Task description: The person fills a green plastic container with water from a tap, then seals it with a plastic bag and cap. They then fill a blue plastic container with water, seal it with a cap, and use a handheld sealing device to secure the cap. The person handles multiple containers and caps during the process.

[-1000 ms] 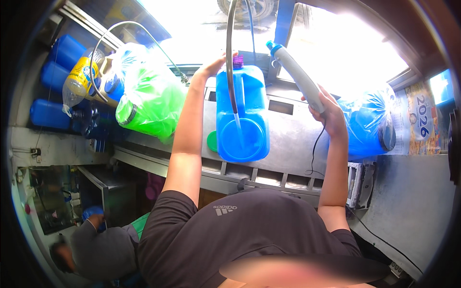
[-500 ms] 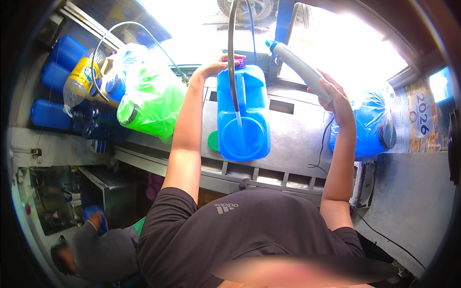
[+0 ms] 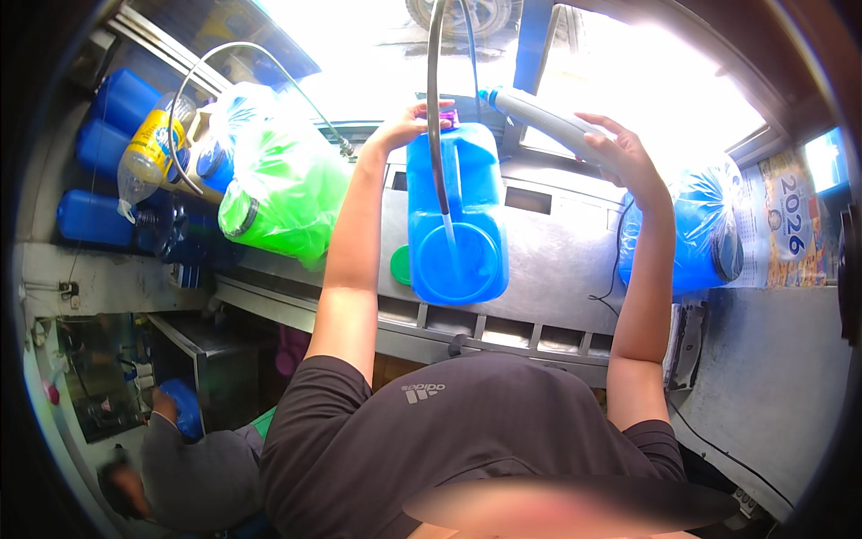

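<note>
A blue plastic water jug [image 3: 485, 193] stands on the metal counter in front of me, with a built-in handle and a round moulded face towards me. My left hand [image 3: 402, 126] is at its mouth, fingers closed on the purple cap [image 3: 447, 119]. A dark hose [image 3: 433, 99] with a clear end hangs in front of the jug. In my right hand [image 3: 628, 160] I grip a grey-white tubular tool [image 3: 548, 120] with a blue tip. It slants up and left, its tip to the right of the cap and apart from it.
A green lid [image 3: 400, 265] lies left of the jug. Bagged containers, one in green-tinted plastic [image 3: 292, 193] and a blue one [image 3: 678, 238], flank it. A dark cord [image 3: 618, 260] hangs by my right forearm. Another person [image 3: 197, 472] is at lower left.
My right hand has tilted the tubular tool flatter, bringing its blue tip left and slightly down towards the cap. My left hand stays at the cap.
</note>
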`<state>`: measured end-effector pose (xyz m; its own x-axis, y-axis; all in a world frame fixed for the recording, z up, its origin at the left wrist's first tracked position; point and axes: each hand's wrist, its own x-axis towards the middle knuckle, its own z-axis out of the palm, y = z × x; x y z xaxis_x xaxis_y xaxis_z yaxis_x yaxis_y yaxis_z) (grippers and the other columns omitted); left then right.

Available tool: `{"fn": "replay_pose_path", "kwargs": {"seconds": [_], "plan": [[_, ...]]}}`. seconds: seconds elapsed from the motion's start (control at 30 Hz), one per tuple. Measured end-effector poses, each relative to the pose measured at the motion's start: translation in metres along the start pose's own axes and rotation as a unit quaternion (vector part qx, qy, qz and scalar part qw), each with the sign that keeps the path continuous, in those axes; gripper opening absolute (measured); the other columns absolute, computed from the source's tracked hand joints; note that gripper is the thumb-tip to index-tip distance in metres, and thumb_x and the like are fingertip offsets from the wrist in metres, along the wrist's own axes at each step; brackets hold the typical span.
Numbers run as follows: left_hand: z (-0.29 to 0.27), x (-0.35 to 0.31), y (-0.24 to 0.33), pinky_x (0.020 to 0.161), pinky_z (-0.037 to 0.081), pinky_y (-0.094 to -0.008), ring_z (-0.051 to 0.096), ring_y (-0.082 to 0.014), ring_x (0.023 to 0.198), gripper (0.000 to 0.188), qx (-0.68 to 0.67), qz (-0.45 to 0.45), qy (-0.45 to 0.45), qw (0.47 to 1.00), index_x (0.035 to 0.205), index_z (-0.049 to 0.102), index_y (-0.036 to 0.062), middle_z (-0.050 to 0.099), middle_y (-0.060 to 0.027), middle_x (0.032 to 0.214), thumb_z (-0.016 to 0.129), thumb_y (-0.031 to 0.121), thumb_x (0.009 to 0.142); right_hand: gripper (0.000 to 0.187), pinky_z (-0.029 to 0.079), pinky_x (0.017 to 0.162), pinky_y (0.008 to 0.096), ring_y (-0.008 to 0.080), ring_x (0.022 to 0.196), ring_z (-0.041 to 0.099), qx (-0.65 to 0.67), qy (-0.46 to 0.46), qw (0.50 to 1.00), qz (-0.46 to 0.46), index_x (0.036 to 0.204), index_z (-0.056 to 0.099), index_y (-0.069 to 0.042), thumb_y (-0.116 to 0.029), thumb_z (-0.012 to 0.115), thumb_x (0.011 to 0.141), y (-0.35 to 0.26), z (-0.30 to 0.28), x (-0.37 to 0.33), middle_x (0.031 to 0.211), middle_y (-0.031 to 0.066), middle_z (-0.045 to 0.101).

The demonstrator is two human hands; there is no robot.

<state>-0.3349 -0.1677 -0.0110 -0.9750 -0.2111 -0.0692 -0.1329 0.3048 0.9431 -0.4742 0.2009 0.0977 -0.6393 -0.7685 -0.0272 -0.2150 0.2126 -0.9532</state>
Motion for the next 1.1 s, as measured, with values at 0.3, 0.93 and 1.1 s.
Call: {"fn": "replay_pose_path", "kwargs": {"seconds": [0.3,0.93,1.1], "plan": [[0.0,-0.001,-0.003,0.094,0.049,-0.0323,0.064,-0.0155,0.103,0.059,-0.066,0.005,-0.022,0.998,0.137,0.055,0.0105,0.07,-0.0075,0.106,0.078,0.022,0.083,0.058,0.053,0.063,0.0206,0.0137,0.073,0.062,-0.001,-0.064,0.998,0.006,0.131,0.061,-0.008,-0.044,0.067,0.086,0.012,-0.007,0.022,0.099,0.0138,0.066],[-0.002,0.0,-0.005,0.093,0.046,-0.0295,0.064,-0.0133,0.089,0.089,-0.031,-0.027,0.023,0.999,0.147,0.039,0.0028,0.07,-0.0077,0.089,0.085,0.03,0.076,0.064,0.045,0.054,0.0178,0.0111,0.067,0.058,-0.026,-0.103,0.994,0.017,0.13,0.061,-0.003,-0.049,0.065,0.085,-0.003,0.008,0.044,0.093,0.0146,0.067],[-0.001,0.0,-0.007,0.09,0.047,-0.0274,0.065,-0.0117,0.089,0.087,-0.019,-0.021,0.031,0.999,0.147,0.04,0.0028,0.071,-0.008,0.092,0.084,0.026,0.076,0.063,0.05,0.061,0.0206,0.0155,0.075,0.061,-0.027,-0.118,0.992,0.034,0.129,0.061,-0.002,-0.047,0.065,0.085,-0.001,0.007,0.046,0.097,0.016,0.066]]}}
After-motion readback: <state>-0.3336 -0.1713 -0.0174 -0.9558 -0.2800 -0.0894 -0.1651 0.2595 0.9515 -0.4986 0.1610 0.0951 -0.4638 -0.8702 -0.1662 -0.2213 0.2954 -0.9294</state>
